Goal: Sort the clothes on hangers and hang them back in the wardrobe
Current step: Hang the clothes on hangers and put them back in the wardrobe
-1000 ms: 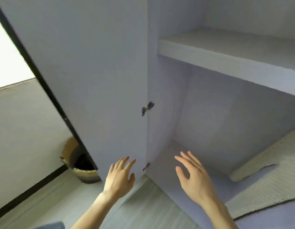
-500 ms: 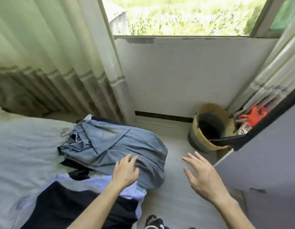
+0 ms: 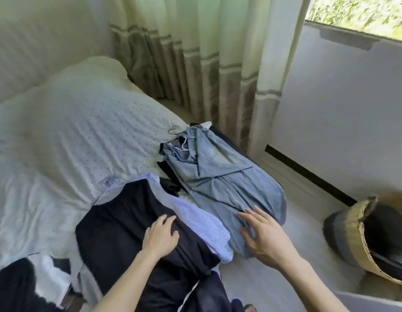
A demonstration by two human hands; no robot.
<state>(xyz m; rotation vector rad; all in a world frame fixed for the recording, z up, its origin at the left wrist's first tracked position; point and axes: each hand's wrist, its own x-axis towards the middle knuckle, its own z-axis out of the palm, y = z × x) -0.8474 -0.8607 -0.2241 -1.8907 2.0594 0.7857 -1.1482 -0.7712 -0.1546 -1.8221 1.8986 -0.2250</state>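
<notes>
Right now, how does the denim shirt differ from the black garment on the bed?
Colour: the denim shirt is pale blue; the black garment is very dark.
Place: the denim shirt lies nearer the curtain; the black garment lies nearer the person, atop a striped shirt.
Hands: the left hand rests on the black garment; the right hand is at the denim shirt's hem.
Both lie spread on the bed.

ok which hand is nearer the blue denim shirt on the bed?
Right. The right hand is spread over the lower end of the denim shirt; contact unclear. The left hand lies on the black garment, with the striped shirt between it and the denim.
</notes>
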